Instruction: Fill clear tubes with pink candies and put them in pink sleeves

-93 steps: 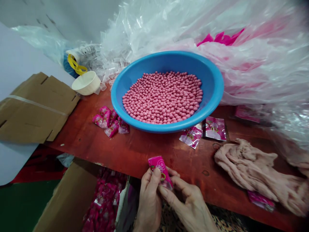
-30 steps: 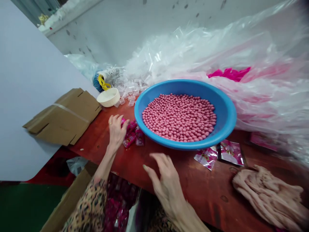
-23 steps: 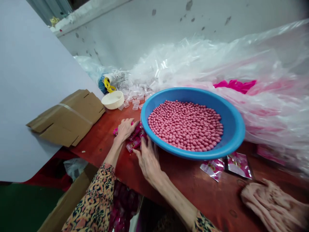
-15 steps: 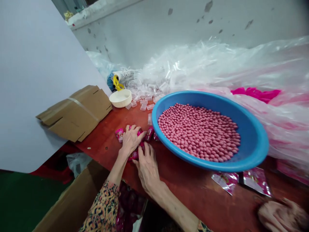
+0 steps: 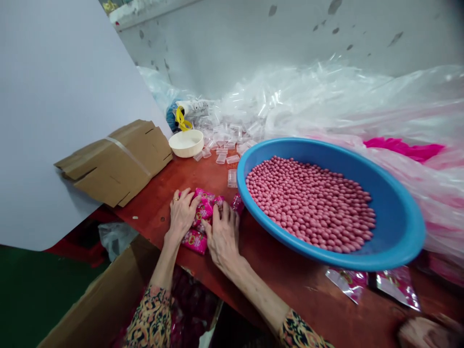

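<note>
White and smooth, a large panel stands at the far left, and against it leans a stack of flat brown cardboard, with angular slots and a pale strip around it. Lower, an open cardboard box holds many shiny pink sachets in shadow.

Next comes the left hand, about half open, its fingers slightly bent; it touches the left side of a small heap of pink packets on the red, worn table. These packets are glossy, printed and plump, roughly rectangular. The lowest packet has its long axis nearly across, with its right end a little nearer to the person; the others point in mixed directions. Behind the heap are a round cream bowl and loose clear plastic pieces.

On the heap's right side, the right hand is also loosely open, fingers curved upon the packets; neither hand is closed around one.

Further right, a blue plastic basin carries small, round pink balls. Two flat foil sachets lie by its near edge.
</note>
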A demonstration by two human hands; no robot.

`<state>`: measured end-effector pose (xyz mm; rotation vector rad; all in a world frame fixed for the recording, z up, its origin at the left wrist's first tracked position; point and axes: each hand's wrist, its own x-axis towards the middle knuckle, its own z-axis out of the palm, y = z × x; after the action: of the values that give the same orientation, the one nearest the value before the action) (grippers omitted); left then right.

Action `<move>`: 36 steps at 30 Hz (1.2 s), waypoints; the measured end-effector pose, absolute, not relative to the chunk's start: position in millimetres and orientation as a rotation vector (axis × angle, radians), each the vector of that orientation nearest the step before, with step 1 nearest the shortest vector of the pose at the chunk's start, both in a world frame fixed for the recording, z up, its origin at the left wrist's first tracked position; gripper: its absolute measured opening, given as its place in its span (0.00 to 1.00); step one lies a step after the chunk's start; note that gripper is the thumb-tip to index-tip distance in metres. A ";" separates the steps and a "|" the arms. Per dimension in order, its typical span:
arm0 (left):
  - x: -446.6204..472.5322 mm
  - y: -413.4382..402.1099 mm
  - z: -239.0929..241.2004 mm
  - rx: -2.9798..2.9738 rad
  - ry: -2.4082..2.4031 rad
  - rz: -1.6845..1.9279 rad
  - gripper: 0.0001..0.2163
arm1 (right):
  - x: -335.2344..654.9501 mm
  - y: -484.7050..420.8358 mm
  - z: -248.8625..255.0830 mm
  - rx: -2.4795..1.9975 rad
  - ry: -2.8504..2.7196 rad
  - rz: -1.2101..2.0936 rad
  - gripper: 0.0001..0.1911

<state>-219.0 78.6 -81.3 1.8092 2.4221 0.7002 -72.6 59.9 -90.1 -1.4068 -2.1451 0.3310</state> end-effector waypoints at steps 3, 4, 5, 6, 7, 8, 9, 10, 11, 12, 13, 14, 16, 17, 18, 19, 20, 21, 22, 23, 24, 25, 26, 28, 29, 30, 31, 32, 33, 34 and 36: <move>-225.8 73.0 -85.9 1.800 2.392 0.736 0.20 | -66.6 58.8 -87.9 -1.384 -2.152 0.331 0.24; -226.5 72.3 -85.9 1.792 2.387 0.754 0.21 | -64.0 62.2 -87.1 -1.423 -2.124 0.335 0.25; -226.5 72.6 -85.2 1.787 2.382 0.772 0.22 | -62.0 66.7 -86.5 -1.480 -2.085 0.345 0.26; -225.7 73.9 -84.2 1.785 2.373 0.788 0.22 | -61.0 71.6 -86.4 -1.532 -2.052 0.359 0.27; -224.2 76.1 -83.1 1.788 2.359 0.799 0.23 | -61.2 75.9 -86.7 -1.559 -2.035 0.377 0.27; -222.1 79.0 -82.0 1.797 2.339 0.803 0.23 | -62.7 79.0 -87.5 -1.555 -2.038 0.394 0.28; -219.6 82.2 -81.2 1.811 2.317 0.799 0.22 | -65.2 80.6 -88.7 -1.531 -2.047 0.405 0.28; -216.9 85.4 -80.7 1.828 2.294 0.792 0.21 | -68.7 80.6 -90.1 -1.500 -2.054 0.408 0.27; -214.5 88.1 -80.4 1.844 2.271 0.784 0.20 | -72.6 79.0 -91.5 -1.476 -2.054 0.406 0.27; -212.7 89.7 -80.4 1.859 2.252 0.779 0.19 | -76.7 76.2 -92.6 -1.469 -2.043 0.404 0.27; -211.8 89.7 -80.5 1.869 2.236 0.779 0.19 | -80.7 72.3 -93.3 -1.480 -2.023 0.403 0.27; -211.9 87.6 -80.7 1.876 2.223 0.784 0.18 | -84.4 67.7 -93.6 -1.496 -2.003 0.403 0.27; -215.4 75.9 -81.0 1.882 2.201 0.807 0.17 | -91.1 56.2 -93.3 -1.499 -1.994 0.413 0.27; -218.5 66.2 -81.0 1.882 2.194 0.824 0.17 | -94.4 49.4 -92.9 -1.489 -2.000 0.425 0.27; -222.3 54.5 -81.0 1.879 2.189 0.842 0.17 | -97.7 41.8 -92.5 -1.468 -2.018 0.443 0.27; -226.4 41.3 -80.9 1.873 2.190 0.862 0.17 | -101.1 33.6 -92.4 -1.437 -2.044 0.467 0.27; -230.5 27.6 -80.7 1.861 2.200 0.881 0.18 | -104.7 25.1 -92.4 -1.402 -2.069 0.491 0.27; -234.2 14.4 -80.4 1.844 2.217 0.895 0.18 | -108.2 16.8 -92.4 -1.369 -2.092 0.515 0.27; -237.1 2.8 -80.1 1.822 2.240 0.910 0.19 | -111.4 9.1 -92.5 -1.343 -2.108 0.537 0.27; -239.0 -6.4 -79.9 1.805 2.256 0.929 0.19 | -113.9 2.7 -92.4 -1.324 -2.119 0.556 0.27; -239.6 -12.6 -79.7 1.789 2.267 0.951 0.19 | -115.6 -2.0 -92.1 -1.320 -2.124 0.573 0.27; -239.0 -15.6 -79.7 1.778 2.276 0.965 0.19 | -116.2 -4.8 -91.5 -1.328 -2.124 0.584 0.27; -237.5 -15.6 -79.9 1.771 2.283 0.976 0.19 | -115.8 -5.6 -90.8 -1.342 -2.124 0.591 0.27; -232.6 -8.9 -80.7 1.760 2.305 0.981 0.18 | -111.9 -2.3 -89.6 -1.372 -2.126 0.586 0.26; -229.7 -3.9 -81.0 1.753 2.319 0.981 0.18 | -108.8 0.9 -89.3 -1.379 -2.131 0.575 0.27; -226.8 1.1 -81.2 1.748 2.330 0.979 0.17 | -105.1 4.4 -89.3 -1.382 -2.136 0.562 0.27; -224.2 5.3 -81.3 1.746 2.339 0.975 0.17 | -101.2 7.6 -89.6 -1.383 -2.140 0.545 0.27; -222.1 8.2 -81.2 1.746 2.346 0.968 0.16 | -97.3 10.2 -90.2 -1.383 -2.142 0.528 0.27; -220.6 9.7 -81.2 1.748 2.350 0.960 0.15 | -93.7 11.9 -91.0 -1.381 -2.144 0.509 0.27; -219.9 9.6 -81.3 1.751 2.354 0.951 0.15 | -90.6 12.8 -91.8 -1.378 -2.147 0.491 0.27; -220.7 5.3 -82.1 1.753 2.371 0.932 0.15 | -86.2 12.2 -92.9 -1.373 -2.152 0.462 0.27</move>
<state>-220.7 5.3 -82.1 1.7528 2.3714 0.9319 -86.2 12.2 -92.9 -1.3730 -2.1519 0.4619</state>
